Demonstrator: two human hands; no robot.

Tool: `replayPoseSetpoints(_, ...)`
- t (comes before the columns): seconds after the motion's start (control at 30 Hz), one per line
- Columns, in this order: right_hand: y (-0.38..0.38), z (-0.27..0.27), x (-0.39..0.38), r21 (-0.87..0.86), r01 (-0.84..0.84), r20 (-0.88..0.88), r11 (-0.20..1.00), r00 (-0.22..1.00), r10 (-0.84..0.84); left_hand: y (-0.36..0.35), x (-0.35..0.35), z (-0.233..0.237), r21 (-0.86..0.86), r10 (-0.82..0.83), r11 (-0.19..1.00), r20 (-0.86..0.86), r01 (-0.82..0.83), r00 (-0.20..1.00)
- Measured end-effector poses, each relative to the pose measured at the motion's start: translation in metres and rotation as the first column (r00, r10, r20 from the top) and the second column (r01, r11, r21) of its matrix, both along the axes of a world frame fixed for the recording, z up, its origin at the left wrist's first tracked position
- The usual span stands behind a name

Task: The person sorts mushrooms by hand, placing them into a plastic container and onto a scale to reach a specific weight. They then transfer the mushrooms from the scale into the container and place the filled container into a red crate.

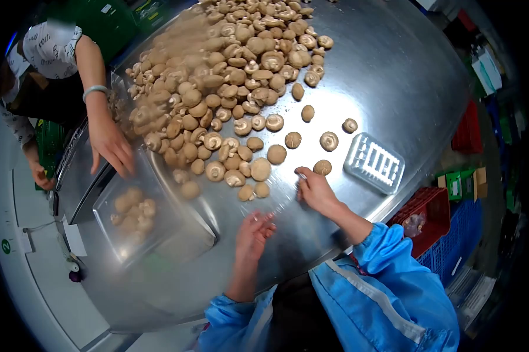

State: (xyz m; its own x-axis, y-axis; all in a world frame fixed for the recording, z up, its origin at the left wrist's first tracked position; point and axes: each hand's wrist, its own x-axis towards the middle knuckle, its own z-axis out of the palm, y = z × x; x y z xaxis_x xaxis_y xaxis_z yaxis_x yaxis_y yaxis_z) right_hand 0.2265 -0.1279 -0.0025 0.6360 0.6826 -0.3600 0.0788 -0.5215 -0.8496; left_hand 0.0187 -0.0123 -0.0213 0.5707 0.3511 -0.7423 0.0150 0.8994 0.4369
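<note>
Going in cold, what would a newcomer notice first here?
First, the great heap of brown mushrooms spread across the upper middle of the metal table. Next, the wearer's bright blue sleeves at the bottom, with the left hand and right hand just below the heap. Then the clear plastic tray near the table's lower right edge.

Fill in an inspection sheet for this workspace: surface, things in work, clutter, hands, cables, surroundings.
Surface: shiny metal table.
Things in work: large mushroom heap; ribbed clear tray near the wearer's right hand; blurred mushrooms in another tray at picture left.
Clutter: several loose mushrooms between heap and clear tray.
Hands: right and left hand apart, fingers bent; a faint clear strip shows between them, grip unclear. Co-worker's hand near the mushroom-filled tray.
Cables: possibly a thin cord at far left.
Surroundings: red crate and blue crate beside the table.
</note>
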Motion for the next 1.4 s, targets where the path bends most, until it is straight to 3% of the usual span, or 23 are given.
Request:
replayPoseSetpoints(0.17, 0.108, -0.020, -0.001, 0.121, 0.024, 0.129, 0.992, 0.991, -0.040, 0.090, 0.014, -0.017, 0.268, 0.230, 0.940, -0.035, -0.213, 0.973)
replayPoseSetpoints(0.27, 0.162, -0.030, 0.007, 0.193, 0.059, 0.150, 0.979, 0.985, -0.089, 0.145, 0.031, -0.024, 0.361, 0.176, 0.919, -0.021, -0.157, 0.984)
replayPoseSetpoints(0.37, 0.195, -0.058, 0.020, 0.249, 0.068, 0.251, 0.966, 0.959, -0.132, 0.167, 0.060, -0.020, 0.483, 0.257, 0.857, -0.101, -0.178, 0.961)
replayPoseSetpoints(0.4, 0.203, -0.056, 0.022, 0.237, 0.073, 0.272, 0.969, 0.952, -0.138, 0.174, 0.069, -0.014, 0.360, 0.385, 0.880, -0.156, -0.311, 0.909)
replayPoseSetpoints(0.47, 0.217, -0.081, 0.031, 0.312, 0.075, 0.361, 0.947, 0.913, -0.191, 0.182, 0.081, -0.017, 0.430, 0.393, 0.841, -0.070, -0.328, 0.917)
replayPoseSetpoints(0.53, 0.216, -0.058, 0.030, 0.284, 0.179, -0.018, 0.942, 0.983, -0.181, 0.183, 0.082, -0.024, 0.475, 0.398, 0.814, -0.040, -0.333, 0.916)
replayPoseSetpoints(0.6, 0.213, -0.044, 0.025, 0.299, 0.301, -0.308, 0.906, 0.929, -0.206, 0.176, 0.078, -0.030, 0.485, 0.394, 0.801, 0.013, -0.351, 0.919)
replayPoseSetpoints(0.7, 0.193, -0.036, 0.020, 0.363, 0.277, -0.309, 0.890, 0.936, -0.166, 0.164, 0.071, -0.029, 0.497, 0.352, 0.812, -0.001, -0.305, 0.936)
replayPoseSetpoints(0.9, 0.162, -0.026, 0.015, 0.312, 0.320, -0.422, 0.895, 0.890, -0.171, 0.132, 0.055, -0.007, 0.574, 0.332, 0.765, 0.038, -0.293, 0.943)
replayPoseSetpoints(1.2, 0.122, 0.019, -0.012, 0.303, 0.342, -0.475, 0.889, 0.863, -0.170, 0.106, 0.010, 0.057, 0.689, 0.072, 0.718, 0.064, -0.096, 0.995)
replayPoseSetpoints(1.4, 0.130, 0.047, -0.055, 0.358, 0.261, -0.460, 0.897, 0.885, -0.074, 0.121, -0.052, 0.085, 0.747, 0.094, 0.658, 0.048, -0.098, 0.994)
